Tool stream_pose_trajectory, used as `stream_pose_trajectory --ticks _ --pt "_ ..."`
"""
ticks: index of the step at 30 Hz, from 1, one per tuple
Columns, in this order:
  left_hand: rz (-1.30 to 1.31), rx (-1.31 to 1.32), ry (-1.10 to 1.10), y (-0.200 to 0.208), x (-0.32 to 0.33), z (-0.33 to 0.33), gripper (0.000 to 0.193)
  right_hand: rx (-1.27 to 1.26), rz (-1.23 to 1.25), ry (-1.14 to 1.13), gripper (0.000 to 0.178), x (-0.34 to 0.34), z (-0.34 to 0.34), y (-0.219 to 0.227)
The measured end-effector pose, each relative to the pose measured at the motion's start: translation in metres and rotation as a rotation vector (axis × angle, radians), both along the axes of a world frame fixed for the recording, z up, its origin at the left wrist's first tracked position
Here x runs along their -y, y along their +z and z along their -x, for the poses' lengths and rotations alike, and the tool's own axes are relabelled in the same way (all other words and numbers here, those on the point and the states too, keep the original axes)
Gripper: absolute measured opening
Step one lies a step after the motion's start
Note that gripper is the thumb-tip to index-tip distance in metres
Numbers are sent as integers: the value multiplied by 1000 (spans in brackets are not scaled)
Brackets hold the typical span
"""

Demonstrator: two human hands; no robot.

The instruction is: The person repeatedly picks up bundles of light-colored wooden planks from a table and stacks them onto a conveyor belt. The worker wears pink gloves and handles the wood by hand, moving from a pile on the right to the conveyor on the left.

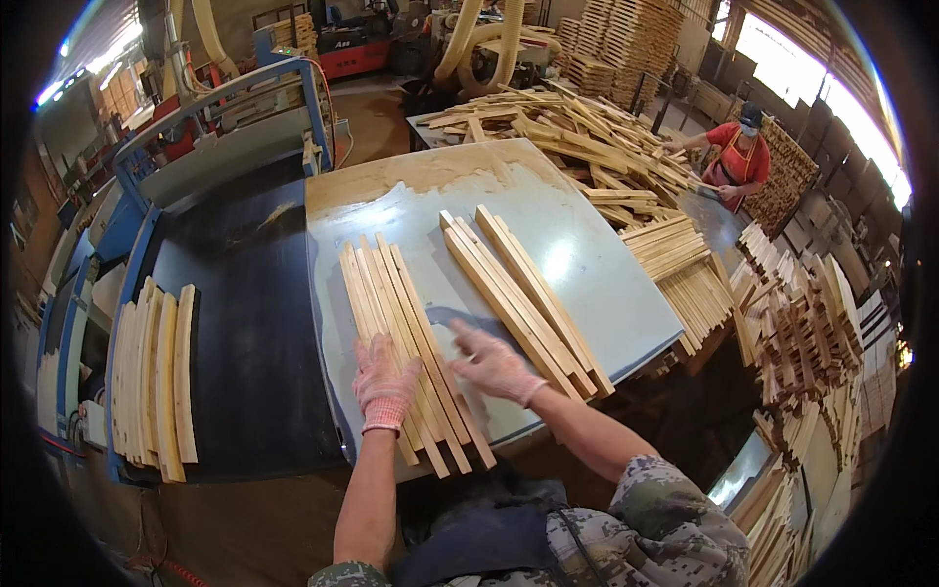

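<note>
Spread over a row of wooden sticks (393, 318), the gloved left hand (384, 380) hides part of them toward 7 o'clock in the head view, while the right hand (497, 368), fingers apart, is too blurred to tell whether it touches any. Around them on the table (597, 284) lies a second row (515, 318) at 3 o'clock, with a black belt (259, 352) at 9 and a jumbled woodpile (577, 137) at 1. Bench clutter partly hides a person (743, 161) at 2, and the dark round rim cuts off a stack (768, 519) at 4.

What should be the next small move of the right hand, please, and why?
Perhaps the right hand should nudge the wooden strips under the left hand closer together: gaps show between them, their near ends look uneven, and the right hand is beside them.
</note>
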State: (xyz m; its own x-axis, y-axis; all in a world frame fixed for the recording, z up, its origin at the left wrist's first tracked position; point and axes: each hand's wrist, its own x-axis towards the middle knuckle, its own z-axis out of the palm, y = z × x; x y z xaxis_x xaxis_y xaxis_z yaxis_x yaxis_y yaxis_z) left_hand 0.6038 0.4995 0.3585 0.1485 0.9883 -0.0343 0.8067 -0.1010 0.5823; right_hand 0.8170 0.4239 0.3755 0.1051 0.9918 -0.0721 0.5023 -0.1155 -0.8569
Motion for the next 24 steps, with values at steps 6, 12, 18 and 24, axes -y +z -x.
stream_pose_trajectory --ticks 6,12,18,24 --pt "-184 261 -101 -33 -2 6 77 679 14 -592 65 5 -183 -16" --pt "-174 171 -70 -34 -2 6 82 172 278 -254 62 -31 -123 21" --pt "85 -60 29 12 -20 35 91 375 192 -32 83 -96 -2 -14" --pt "-151 -44 -24 -26 -83 193 78 375 209 46 99 -162 105 -20"
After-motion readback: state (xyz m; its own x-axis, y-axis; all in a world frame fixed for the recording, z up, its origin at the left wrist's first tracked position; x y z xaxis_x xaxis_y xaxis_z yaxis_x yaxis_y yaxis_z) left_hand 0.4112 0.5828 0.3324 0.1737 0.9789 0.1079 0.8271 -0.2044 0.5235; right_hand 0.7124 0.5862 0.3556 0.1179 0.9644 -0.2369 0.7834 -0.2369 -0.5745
